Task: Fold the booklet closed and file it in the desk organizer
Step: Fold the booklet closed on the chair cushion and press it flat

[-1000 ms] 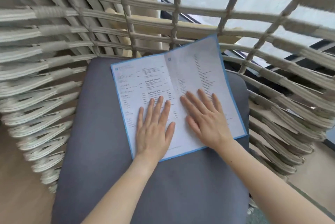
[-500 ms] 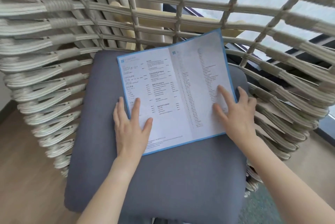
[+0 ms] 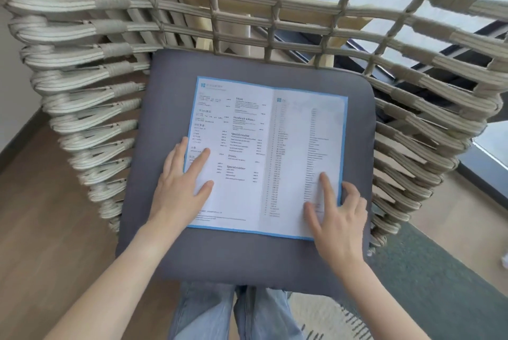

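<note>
Hands have slid apart over the last second: both were flat near the middle crease of the booklet [image 3: 268, 158], and now each sits at an outer edge. My left hand [image 3: 182, 188] lies spread and flat on the lower left corner of the left page, fingers straddling the blue border, thumb pointing toward the centre fold. My right hand [image 3: 336, 210] has gone to the lower right corner of the right page; index finger and thumb rest on the paper while the other fingers curl over the right edge, as if working under it. I cannot tell whether the page is actually pinched yet.

The booklet has also settled. A moment ago its far right corner leaned up against the woven chair back [image 3: 275, 7]; now it lies open and flat on the grey seat cushion [image 3: 247, 257], squared to me, well clear of the weave.

So the smoothing looks finished, and I judge the fold is about to begin: lift the right page over onto the left while my left hand anchors it. No desk organizer is in view, so filing is some way off.
</note>
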### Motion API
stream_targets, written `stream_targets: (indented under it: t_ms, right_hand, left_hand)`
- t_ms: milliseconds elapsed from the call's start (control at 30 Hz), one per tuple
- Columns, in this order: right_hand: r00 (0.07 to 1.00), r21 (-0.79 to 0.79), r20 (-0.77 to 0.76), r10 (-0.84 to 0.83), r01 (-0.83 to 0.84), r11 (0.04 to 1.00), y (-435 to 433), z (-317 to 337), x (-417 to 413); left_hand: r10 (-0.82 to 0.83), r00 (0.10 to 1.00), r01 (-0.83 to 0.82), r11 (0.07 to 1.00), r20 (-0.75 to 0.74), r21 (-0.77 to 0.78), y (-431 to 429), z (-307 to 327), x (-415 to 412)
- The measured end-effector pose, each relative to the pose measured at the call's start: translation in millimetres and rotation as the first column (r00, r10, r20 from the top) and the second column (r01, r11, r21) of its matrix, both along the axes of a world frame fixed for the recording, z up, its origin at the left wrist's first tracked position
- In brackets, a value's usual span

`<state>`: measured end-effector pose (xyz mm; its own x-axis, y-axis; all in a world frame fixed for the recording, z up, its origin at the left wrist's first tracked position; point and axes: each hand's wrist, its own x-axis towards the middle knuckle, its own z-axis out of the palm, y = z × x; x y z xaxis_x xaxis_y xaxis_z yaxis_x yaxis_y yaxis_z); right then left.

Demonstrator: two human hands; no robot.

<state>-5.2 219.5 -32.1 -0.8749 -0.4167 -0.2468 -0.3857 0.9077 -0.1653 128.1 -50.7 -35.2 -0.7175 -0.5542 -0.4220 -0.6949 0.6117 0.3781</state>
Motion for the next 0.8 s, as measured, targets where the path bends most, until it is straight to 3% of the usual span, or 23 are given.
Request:
stream_targets:
  t_ms: [133, 267, 500, 800]
  right_hand:
    - [0.986, -0.007, -0.075, 0.146, -0.147, 0.989, -34, 8, -8]
    - [0.971, -0.1, -0.011, 0.237, -0.237, 0.966, -101, -8, -30]
    - [0.966, -0.054, -0.034, 0.256, -0.258, 0.965, -123, -57, -51]
    - [0.984, -0.012, -0.003, 0.176, -0.176, 0.984, -64, -45, -51]
  left_hand:
    - [-0.228, 0.97, 0.199, 0.944, -0.081, -0.264, 5, 8, -25]
    - [-0.375, 0.92, 0.336, 0.905, -0.116, -0.262, 26, -9, -76]
    - [-0.434, 0.897, 0.39, 0.864, -0.079, -0.319, 23, -61, -94]
    - [-0.382, 0.923, 0.345, 0.882, -0.058, -0.323, -19, -51, -44]
